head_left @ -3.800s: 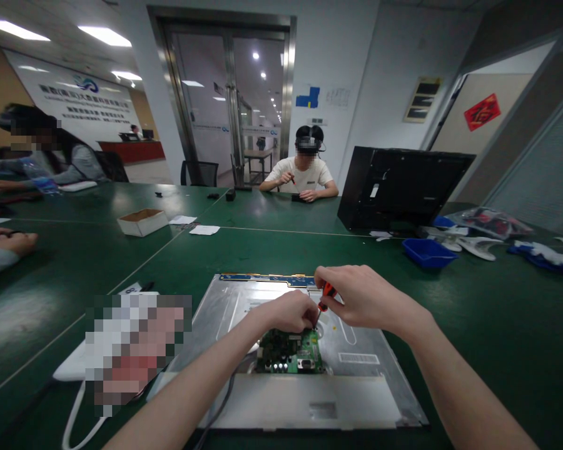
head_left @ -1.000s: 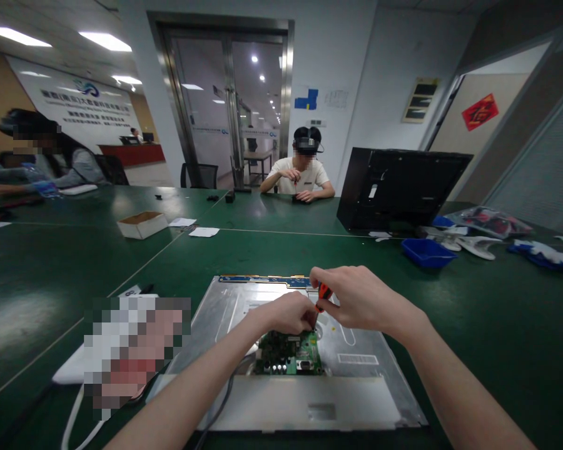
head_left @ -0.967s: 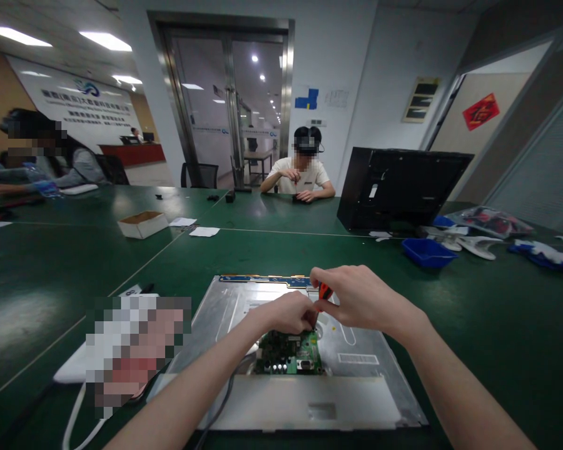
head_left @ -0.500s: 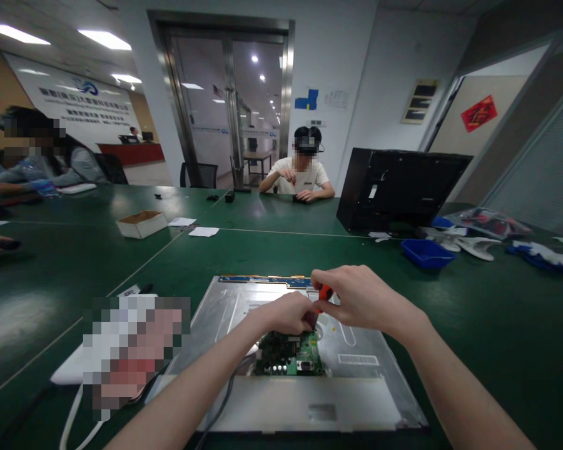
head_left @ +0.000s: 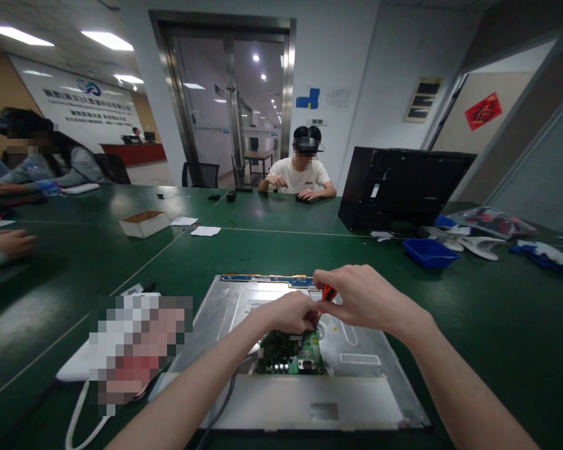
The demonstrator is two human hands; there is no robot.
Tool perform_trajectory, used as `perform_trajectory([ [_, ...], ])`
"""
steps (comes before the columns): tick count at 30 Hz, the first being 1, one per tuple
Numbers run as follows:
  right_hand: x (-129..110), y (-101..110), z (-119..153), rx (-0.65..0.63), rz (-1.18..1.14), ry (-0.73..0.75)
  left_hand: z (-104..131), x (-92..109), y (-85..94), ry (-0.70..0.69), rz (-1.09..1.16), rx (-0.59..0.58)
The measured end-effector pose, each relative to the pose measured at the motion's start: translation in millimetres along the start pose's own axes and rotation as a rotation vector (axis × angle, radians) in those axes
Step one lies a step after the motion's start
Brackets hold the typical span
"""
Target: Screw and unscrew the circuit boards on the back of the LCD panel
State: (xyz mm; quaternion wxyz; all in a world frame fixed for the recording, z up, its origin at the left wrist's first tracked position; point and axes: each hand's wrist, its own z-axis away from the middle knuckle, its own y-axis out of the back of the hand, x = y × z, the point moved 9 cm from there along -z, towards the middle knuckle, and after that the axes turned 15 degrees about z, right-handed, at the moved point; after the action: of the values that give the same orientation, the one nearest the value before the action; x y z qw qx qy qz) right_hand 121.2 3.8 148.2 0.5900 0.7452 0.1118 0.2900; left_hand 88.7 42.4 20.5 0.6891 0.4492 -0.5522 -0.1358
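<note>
Green table [head_left: 497, 325], screwdriver [head_left: 327, 292] in right hand [head_left: 363, 297], left hand [head_left: 288, 312] beside tip

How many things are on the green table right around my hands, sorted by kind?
Metal monitor back panel: 1
Green circuit board: 1
Orange-handled screwdriver, held in the right hand: 1
Black cable, running out from under the board's near edge: 1
Total: 4
The left hand rests on the board beside the screwdriver tip.
</note>
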Motion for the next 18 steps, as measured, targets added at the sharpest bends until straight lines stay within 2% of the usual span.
perform_trajectory([
  [4, 4.1, -4.3, -3.6, -0.012, 0.062, -0.047, -1.2, -1.7, -1.6, 0.004, -0.014, -0.011],
  [12, -3.3, 1.7, 0.4, -0.004, -0.042, 0.02, -0.6, -0.9, -1.0, 0.023, 0.021, -0.017],
  [18, 1.5, -0.6, -1.7, 0.008, 0.004, -0.019, -0.9, -1.3, -1.9, 0.013, 0.016, -0.022],
])
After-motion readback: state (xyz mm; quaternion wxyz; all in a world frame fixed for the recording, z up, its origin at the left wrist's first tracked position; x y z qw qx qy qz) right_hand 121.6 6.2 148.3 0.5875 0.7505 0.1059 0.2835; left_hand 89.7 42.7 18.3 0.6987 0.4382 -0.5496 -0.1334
